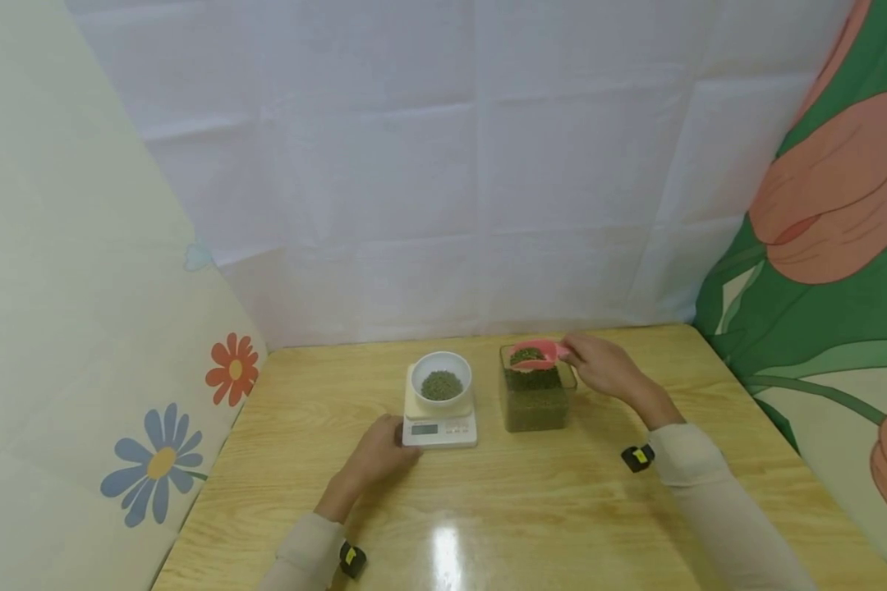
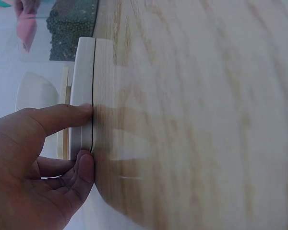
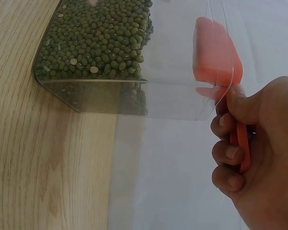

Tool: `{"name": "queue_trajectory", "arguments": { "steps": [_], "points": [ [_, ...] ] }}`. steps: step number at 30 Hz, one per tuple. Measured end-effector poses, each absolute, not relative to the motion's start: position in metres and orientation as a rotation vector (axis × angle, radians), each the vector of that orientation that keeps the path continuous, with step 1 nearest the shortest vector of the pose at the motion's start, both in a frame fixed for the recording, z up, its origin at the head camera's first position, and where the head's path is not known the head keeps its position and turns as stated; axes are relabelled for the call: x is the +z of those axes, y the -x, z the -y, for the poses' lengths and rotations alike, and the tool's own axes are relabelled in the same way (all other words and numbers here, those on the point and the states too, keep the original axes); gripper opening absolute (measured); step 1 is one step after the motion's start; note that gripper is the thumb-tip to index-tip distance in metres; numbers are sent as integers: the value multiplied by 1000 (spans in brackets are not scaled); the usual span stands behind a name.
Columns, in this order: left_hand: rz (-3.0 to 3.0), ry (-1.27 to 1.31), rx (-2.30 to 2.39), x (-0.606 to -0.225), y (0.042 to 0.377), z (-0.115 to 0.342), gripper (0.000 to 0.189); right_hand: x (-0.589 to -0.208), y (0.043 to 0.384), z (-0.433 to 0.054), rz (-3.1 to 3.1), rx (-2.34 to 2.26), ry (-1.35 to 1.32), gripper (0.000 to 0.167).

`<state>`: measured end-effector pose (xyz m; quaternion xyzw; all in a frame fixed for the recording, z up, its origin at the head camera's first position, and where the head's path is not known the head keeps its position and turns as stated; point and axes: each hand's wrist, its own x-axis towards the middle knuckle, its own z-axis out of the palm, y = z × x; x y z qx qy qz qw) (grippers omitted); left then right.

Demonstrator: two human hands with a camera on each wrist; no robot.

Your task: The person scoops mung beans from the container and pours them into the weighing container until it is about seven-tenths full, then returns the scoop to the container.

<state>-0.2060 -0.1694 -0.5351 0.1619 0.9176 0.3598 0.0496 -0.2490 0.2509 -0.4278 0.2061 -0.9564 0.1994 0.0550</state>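
Pink scoop (image 1: 550,351), gripped by right hand (image 1: 604,366) at bean tub (image 1: 535,417); left hand (image 1: 379,450) pinches scale (image 1: 440,438)

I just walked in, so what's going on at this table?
A person's right hand holds a pink scoop by its handle at the top of a clear container of mung beans; the scoop carries some. Their left hand holds the near left corner of a digital kitchen scale. On the scale sits a white bowl with more beans in it.
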Motion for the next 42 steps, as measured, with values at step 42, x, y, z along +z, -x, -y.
{"name": "queue_trajectory", "arguments": {
  "steps": [42],
  "points": [
    [-2791, -520, 1125, -537, 206, 169, 35, -417, 253, -234, 2871, 691, -641, 23]
  ]
}}
